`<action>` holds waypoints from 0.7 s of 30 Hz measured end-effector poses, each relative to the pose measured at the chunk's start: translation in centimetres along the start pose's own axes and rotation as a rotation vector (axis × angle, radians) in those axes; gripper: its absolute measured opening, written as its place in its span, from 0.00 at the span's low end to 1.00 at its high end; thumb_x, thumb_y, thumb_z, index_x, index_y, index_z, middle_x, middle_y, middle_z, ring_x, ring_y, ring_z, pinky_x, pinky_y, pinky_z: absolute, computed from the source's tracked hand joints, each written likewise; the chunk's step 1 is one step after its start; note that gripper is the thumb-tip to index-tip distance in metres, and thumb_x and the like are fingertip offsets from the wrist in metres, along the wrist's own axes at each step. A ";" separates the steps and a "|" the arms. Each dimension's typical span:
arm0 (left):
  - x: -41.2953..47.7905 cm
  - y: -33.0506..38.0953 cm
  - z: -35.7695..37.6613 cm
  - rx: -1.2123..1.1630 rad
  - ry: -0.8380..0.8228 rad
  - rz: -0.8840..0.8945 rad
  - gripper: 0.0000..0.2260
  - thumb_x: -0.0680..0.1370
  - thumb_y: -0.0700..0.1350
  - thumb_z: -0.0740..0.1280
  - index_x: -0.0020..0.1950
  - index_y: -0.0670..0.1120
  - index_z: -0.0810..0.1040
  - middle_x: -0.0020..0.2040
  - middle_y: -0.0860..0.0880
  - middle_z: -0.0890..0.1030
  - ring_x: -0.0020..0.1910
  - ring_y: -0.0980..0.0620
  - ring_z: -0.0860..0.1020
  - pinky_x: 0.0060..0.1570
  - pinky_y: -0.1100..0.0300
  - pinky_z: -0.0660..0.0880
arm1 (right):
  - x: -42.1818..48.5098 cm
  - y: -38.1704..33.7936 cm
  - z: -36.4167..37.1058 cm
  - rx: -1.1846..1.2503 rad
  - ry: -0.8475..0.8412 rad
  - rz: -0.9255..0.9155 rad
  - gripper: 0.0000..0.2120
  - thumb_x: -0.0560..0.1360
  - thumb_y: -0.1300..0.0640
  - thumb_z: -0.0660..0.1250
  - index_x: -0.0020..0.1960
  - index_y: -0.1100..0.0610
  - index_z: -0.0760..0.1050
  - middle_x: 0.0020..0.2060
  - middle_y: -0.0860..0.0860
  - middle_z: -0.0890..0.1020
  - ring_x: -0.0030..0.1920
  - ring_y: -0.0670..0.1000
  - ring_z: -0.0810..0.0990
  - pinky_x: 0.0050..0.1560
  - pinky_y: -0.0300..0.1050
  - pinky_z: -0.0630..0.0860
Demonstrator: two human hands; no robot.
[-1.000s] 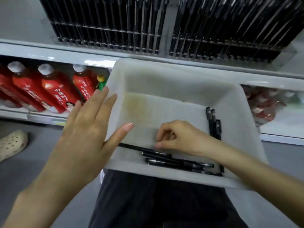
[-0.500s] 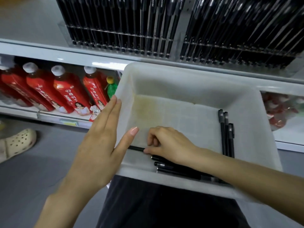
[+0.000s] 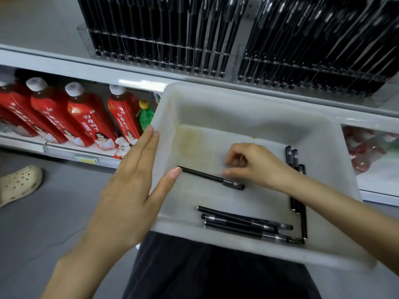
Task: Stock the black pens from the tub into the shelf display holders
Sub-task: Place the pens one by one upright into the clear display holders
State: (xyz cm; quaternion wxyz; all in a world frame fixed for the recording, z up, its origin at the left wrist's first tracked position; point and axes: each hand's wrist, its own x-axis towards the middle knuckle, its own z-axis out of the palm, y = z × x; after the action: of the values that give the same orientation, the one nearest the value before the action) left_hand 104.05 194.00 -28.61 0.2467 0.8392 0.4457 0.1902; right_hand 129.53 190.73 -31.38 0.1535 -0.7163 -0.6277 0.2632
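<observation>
**Head view, the only view.** Your left hand [image 3: 133, 190] lies flat against the outside of the left wall of the tub [image 3: 237, 113]. Its fingers are straight and together, and its thumb reaches over the rim to the inside; it steadies the tub and grips nothing. Your right hand [image 3: 257, 167] is inside the tub with its fingers curled. Its thumb tip sits at the barrel of a single pen [image 3: 205, 175], which lies slantwise across the middle of the floor. You cannot tell from here whether that pen is pinched or merely touched.

Few pens are left in the tub. The near-wall pens [image 3: 248, 225], about four, lie together along the side closest to you. The right-wall pens [image 3: 294, 158], three by the look of it, run along the right side, partly under your forearm. The rest of the floor is bare, stained plastic.

Above the tub, the left display holder [image 3: 159, 50] and the right display holder [image 3: 313, 61] stand on the shelf, both packed with rows of black pens. Whether any slots are free cannot be read.

Judged from this, the stocking is far along: most of the stock is displayed and roughly eight pens remain to be moved.

Red bottles [image 3: 79, 117] and a green bottle [image 3: 145, 115] fill the lower shelf at left, and a shoe [image 3: 19, 182] rests on the floor.
</observation>
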 end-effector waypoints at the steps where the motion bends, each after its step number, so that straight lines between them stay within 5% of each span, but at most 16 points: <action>1: 0.0 0.0 0.0 -0.005 -0.002 -0.003 0.36 0.71 0.71 0.44 0.77 0.59 0.46 0.75 0.68 0.45 0.71 0.72 0.44 0.66 0.70 0.46 | -0.2 0.3 0.0 0.010 -0.010 0.026 0.12 0.68 0.50 0.75 0.44 0.53 0.76 0.38 0.45 0.77 0.37 0.41 0.75 0.40 0.33 0.70; 6: 0.1 0.0 0.0 0.007 -0.003 -0.003 0.36 0.71 0.71 0.44 0.77 0.57 0.47 0.76 0.66 0.46 0.72 0.70 0.45 0.68 0.67 0.48 | -0.6 0.5 0.8 0.053 -0.038 0.062 0.12 0.69 0.48 0.74 0.43 0.53 0.75 0.35 0.44 0.78 0.35 0.41 0.76 0.39 0.35 0.72; 16: 0.5 0.7 -0.9 0.097 -0.054 -0.007 0.38 0.69 0.74 0.40 0.76 0.60 0.44 0.75 0.68 0.44 0.71 0.71 0.44 0.68 0.65 0.47 | -1.0 0.2 0.8 -0.117 -0.088 0.005 0.08 0.74 0.53 0.70 0.44 0.52 0.71 0.41 0.46 0.72 0.45 0.47 0.71 0.44 0.39 0.65; 21: 2.9 2.2 -2.1 0.416 0.029 0.131 0.35 0.78 0.67 0.44 0.74 0.45 0.63 0.71 0.46 0.69 0.69 0.47 0.66 0.65 0.49 0.60 | -2.3 0.1 -1.9 -0.028 0.000 0.041 0.05 0.76 0.55 0.67 0.46 0.53 0.71 0.39 0.49 0.79 0.43 0.49 0.78 0.46 0.44 0.74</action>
State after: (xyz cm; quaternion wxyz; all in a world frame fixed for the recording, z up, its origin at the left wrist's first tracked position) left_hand 105.90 195.83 -25.34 0.0488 0.8964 0.4233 0.1219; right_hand 130.50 188.70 -29.47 0.1381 -0.7311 -0.6166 0.2575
